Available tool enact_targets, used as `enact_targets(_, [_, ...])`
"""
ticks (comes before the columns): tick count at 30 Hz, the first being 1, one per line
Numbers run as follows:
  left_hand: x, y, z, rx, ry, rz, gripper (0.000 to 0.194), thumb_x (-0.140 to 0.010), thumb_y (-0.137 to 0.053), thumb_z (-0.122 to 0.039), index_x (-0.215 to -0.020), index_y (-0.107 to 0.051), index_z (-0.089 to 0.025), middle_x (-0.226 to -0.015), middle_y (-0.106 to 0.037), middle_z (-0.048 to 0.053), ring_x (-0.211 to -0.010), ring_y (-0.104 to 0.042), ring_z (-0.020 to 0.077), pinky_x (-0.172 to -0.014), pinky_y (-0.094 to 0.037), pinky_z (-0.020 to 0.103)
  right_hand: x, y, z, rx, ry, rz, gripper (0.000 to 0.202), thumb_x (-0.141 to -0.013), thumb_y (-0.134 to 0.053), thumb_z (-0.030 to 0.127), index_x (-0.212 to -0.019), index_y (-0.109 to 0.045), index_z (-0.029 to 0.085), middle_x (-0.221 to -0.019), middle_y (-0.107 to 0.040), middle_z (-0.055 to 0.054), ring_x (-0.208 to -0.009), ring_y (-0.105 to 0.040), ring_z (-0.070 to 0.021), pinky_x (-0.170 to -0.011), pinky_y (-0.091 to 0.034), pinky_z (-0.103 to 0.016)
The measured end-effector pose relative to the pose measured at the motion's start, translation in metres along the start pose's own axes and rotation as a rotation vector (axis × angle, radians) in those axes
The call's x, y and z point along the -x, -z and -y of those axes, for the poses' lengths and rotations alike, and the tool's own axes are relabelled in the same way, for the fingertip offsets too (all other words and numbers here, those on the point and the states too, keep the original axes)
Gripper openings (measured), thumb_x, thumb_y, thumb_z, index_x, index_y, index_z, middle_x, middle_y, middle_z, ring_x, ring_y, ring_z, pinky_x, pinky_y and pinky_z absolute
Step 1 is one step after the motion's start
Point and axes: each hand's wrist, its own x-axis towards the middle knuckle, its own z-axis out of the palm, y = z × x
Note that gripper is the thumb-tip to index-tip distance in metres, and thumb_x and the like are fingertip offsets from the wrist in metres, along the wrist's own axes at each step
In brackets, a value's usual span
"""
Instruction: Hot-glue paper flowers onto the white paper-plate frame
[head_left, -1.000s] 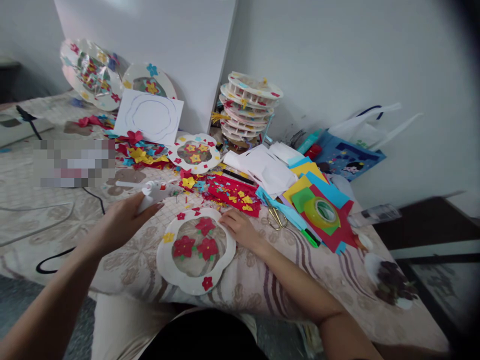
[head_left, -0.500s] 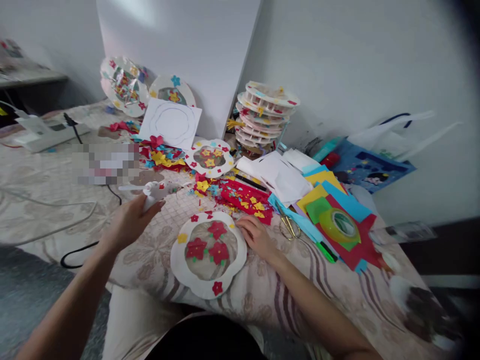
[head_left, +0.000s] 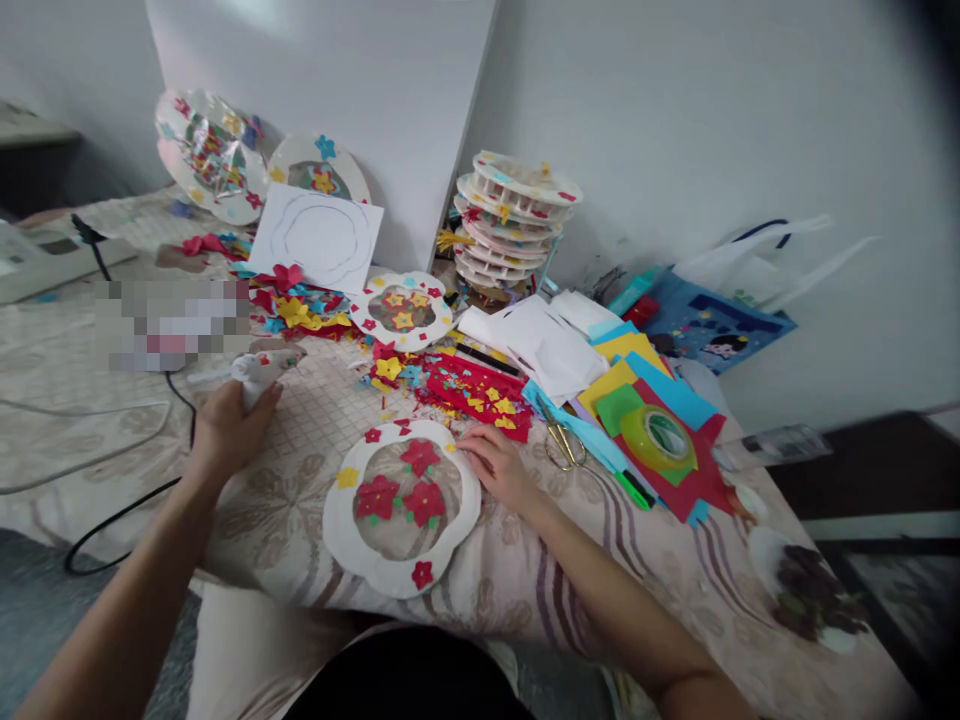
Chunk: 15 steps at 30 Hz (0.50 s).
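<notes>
Glue gun (head_left: pixel 259 374) in left hand (head_left: pixel 231 426)

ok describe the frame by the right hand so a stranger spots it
Find the patterned tablecloth. On its near side, by the right hand, lies a white scalloped frame. Three large red flowers inside set it apart from the smaller frame beyond, with yellow ones.

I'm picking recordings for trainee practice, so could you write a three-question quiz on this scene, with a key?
1. Which hand holds the white, pistol-shaped plastic glue gun?
2. True or false: the gold-handled metal scissors lie to the right of the white scalloped frame.
3. How many large red flower-shaped cutouts does the frame's inner edge encircle?

Key: 1. The left hand. 2. True. 3. Three.
</notes>
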Motion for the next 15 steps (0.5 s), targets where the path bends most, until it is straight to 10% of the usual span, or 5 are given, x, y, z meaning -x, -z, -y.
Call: enact_targets(15, [0.008,-0.012,0.007,-0.005,-0.072,-0.18,0.04,-0.073,-0.051,-0.053,-0.057,-0.032,-0.021,-0.056,-0.034,-0.004,-0.052,-0.032,0.0107,-0.051,-0.023,0.024,-0.001,-0.001,-0.002,0.025,-0.005,0.017,0.035,-0.087,-0.043,0.007,-0.112,-0.06,0.024,-0.111,-0.051,-0.008,-0.107,-0.052,-0.019,-0.092,-0.047,-0.038])
